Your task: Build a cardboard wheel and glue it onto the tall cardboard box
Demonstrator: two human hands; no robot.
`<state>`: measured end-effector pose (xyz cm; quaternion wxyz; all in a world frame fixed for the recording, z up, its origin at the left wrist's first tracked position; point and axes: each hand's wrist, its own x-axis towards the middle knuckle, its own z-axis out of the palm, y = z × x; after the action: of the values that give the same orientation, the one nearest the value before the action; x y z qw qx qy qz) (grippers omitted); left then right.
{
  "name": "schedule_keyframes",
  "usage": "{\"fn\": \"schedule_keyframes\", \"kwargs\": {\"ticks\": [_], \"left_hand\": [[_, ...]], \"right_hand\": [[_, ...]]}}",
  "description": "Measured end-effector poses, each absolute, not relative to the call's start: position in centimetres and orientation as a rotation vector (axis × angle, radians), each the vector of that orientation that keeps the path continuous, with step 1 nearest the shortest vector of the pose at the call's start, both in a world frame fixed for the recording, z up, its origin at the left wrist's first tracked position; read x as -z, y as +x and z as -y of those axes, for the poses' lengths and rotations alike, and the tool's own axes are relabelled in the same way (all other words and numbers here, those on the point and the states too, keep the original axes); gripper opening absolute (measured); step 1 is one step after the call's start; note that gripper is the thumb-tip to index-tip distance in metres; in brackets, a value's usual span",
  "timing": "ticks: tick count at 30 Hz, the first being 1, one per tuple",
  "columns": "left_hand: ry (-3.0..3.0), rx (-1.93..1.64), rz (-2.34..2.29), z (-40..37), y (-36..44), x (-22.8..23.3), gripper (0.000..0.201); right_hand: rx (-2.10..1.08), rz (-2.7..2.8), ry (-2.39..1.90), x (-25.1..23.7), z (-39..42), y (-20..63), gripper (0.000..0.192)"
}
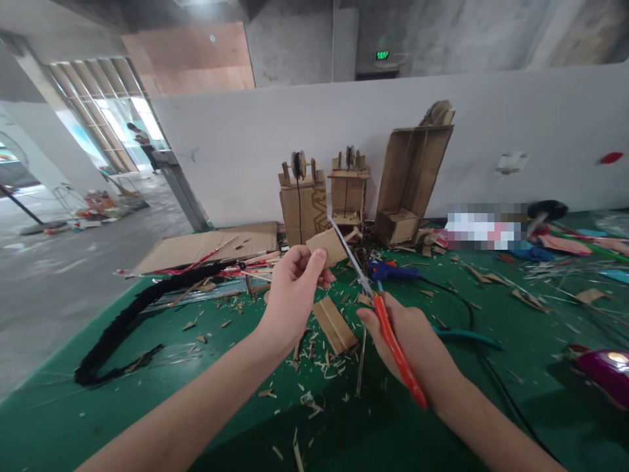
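Note:
My left hand [297, 282] pinches a small rectangular piece of cardboard [328, 246] between thumb and fingers, above the table. In my right hand [405, 328] is a pair of scissors [393, 344] with red handles, its blades pointing up and to the left. The blades stand along the right edge of the cardboard piece; whether they touch it I cannot tell. Below my hands a folded strip of cardboard [335, 324] lies on the green table [206, 419] among many small scraps. A blue glue gun [396, 272] rests just beyond my right hand.
Two cardboard stands with spools, one on the left [303, 203] and one on the right [348, 190], rise at the back. Beside them stands a tall open cardboard box [415, 170]. A black fuzzy strip [142, 314] lies left; pliers with teal handles [469, 336] lie right.

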<state>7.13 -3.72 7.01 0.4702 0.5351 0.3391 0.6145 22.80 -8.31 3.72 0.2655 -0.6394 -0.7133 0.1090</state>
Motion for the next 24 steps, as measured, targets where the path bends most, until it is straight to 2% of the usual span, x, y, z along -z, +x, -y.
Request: {"fn": "schedule_keyframes", "kwargs": {"ticks": [7, 12, 19, 24], "left_hand": [[1.598, -1.449, -0.935, 3.3, 5.5, -7.4, 0.016], [1.802, -1.432, -0.986, 3.3, 4.1, -8.3, 0.008], [1.966, -1.258, -1.038, 2.8, 2.9, -8.7, 0.014], [2.014, -1.122, -1.002, 2.6, 2.4, -9.5, 0.018]], "right_hand": [[-0.416, 1.858, -1.574, -3.1, 7.9, 23.3, 0.03], [-0.489, 1.817, -1.47, -3.0, 7.8, 23.9, 0.039], [-0.409, 2.035, -1.22, -3.7, 7.9, 25.0, 0.05], [-0.458, 2.01, -1.231, -3.3, 7.5, 24.8, 0.038]]}}
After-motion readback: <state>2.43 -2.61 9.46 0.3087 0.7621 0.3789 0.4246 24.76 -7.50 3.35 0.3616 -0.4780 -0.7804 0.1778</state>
